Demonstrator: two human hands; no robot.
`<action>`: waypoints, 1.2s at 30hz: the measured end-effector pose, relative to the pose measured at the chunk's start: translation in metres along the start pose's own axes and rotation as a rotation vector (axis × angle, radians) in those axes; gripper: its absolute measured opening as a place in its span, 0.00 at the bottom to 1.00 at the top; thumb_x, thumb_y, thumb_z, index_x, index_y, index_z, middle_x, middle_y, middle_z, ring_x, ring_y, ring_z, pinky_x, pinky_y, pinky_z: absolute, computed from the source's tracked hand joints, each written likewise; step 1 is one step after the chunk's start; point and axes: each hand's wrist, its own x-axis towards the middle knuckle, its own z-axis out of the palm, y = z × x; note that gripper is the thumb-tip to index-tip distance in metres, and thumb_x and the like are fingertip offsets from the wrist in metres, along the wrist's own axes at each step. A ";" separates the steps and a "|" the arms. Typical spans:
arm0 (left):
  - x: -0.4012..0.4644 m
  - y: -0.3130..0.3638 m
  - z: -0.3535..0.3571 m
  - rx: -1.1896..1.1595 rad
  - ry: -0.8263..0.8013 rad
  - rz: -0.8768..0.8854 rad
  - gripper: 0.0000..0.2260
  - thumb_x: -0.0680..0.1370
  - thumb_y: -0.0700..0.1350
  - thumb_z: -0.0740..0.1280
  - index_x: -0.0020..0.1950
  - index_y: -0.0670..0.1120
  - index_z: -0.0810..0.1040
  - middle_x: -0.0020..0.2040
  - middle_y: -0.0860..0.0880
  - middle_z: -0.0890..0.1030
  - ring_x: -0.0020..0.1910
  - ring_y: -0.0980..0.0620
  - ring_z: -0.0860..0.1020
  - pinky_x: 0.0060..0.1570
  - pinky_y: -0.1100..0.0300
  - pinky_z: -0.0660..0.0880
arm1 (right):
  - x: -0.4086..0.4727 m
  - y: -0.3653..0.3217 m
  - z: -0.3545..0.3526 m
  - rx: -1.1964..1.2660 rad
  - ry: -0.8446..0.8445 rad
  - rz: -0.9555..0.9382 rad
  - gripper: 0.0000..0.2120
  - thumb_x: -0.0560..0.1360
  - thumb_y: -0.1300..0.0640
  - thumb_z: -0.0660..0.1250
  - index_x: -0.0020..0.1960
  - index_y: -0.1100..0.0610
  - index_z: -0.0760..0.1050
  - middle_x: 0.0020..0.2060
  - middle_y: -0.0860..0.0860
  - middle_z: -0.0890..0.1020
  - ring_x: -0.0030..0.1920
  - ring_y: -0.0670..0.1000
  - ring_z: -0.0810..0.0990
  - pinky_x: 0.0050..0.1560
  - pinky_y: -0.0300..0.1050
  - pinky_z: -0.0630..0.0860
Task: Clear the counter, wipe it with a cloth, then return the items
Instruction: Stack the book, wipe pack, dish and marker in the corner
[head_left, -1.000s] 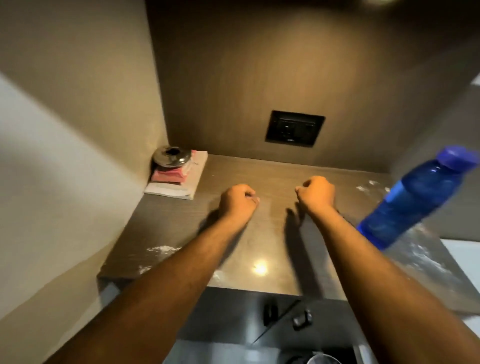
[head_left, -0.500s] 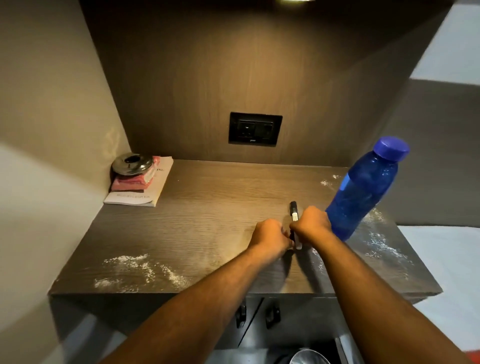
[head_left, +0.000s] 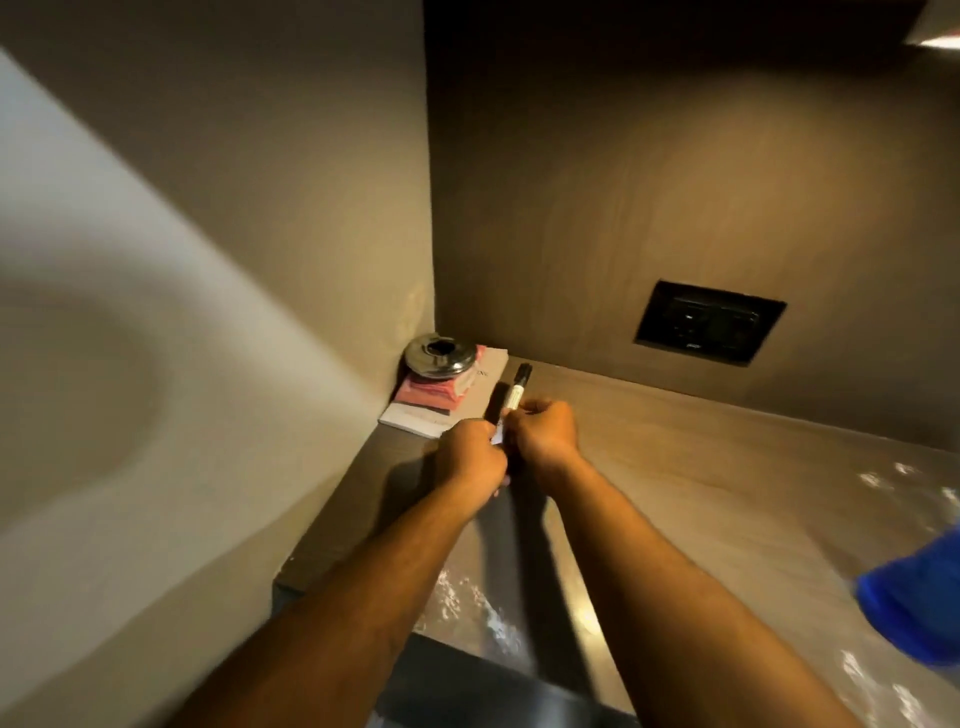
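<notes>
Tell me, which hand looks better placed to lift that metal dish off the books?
Probably the left hand: it is nearer the metal dish, while the right hand grips the marker.

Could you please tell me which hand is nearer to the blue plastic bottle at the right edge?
Right. The right hand lies far left of the blue plastic bottle; the left hand, beside it, is farther still.
</notes>
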 end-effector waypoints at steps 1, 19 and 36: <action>0.011 -0.004 -0.010 0.083 0.033 0.028 0.06 0.78 0.44 0.64 0.49 0.46 0.81 0.42 0.46 0.84 0.37 0.48 0.83 0.35 0.57 0.80 | 0.004 -0.002 0.012 -0.002 -0.014 -0.027 0.06 0.73 0.61 0.69 0.39 0.54 0.79 0.39 0.55 0.85 0.43 0.54 0.84 0.48 0.54 0.81; 0.022 -0.007 -0.025 0.292 0.168 0.226 0.13 0.75 0.48 0.69 0.58 0.46 0.78 0.59 0.45 0.79 0.57 0.44 0.78 0.52 0.53 0.73 | 0.009 0.014 -0.003 -0.094 0.147 -0.091 0.12 0.79 0.56 0.64 0.59 0.58 0.79 0.52 0.52 0.83 0.54 0.52 0.80 0.60 0.50 0.76; -0.170 0.142 0.221 -0.166 -0.709 0.645 0.43 0.58 0.53 0.82 0.70 0.52 0.67 0.66 0.51 0.75 0.65 0.51 0.74 0.62 0.57 0.72 | -0.168 -0.024 -0.355 -0.610 1.090 -0.694 0.28 0.72 0.42 0.69 0.64 0.60 0.76 0.56 0.58 0.80 0.57 0.57 0.78 0.58 0.49 0.75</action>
